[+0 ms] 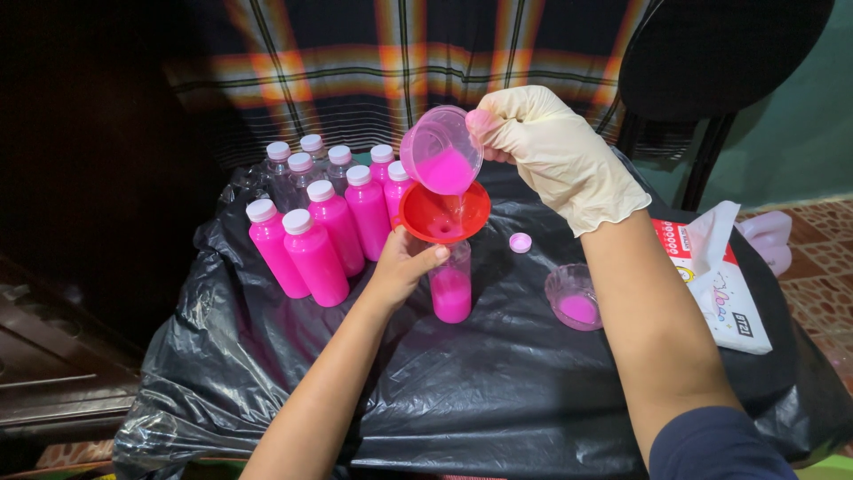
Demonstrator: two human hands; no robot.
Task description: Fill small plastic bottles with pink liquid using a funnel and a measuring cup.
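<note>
A crinkled black plastic sheet (498, 382) covers the work surface and serves as the reference for all positions; it appears placed to catch spills. Behind it hangs a dark plaid cloth (373, 62), and a black chair (711, 53) stands at its far right corner.

At the sheet's far left stands a cluster of capped plastic bottles (324, 231): those nearest the front are filled with opaque pink liquid, while several at the back look clear and unfilled. On the sheet's right edge lies a white printed plastic packet (724, 284).

Near the sheet's centre stands one uncapped clear plastic bottle (451, 289), about half full of pink liquid. A red plastic funnel (444, 212) sits in its neck.

The right hand (555, 151), in a cream latex glove, is closed in a pinch on the rim of a small clear plastic cup (442, 151), tilted steeply over the funnel so its pink contents run into the bowl. The bare left hand (404, 262) is half curled, thumb and fingers against the funnel's underside and the bottle's neck, evidently steadying both against tipping.

Right of the centre bottle rests a small clear plastic bowl (573, 298) holding a shallow pink residue. Between bowl and funnel lies a loose pale pink bottle cap (521, 242), set aside within reach.
</note>
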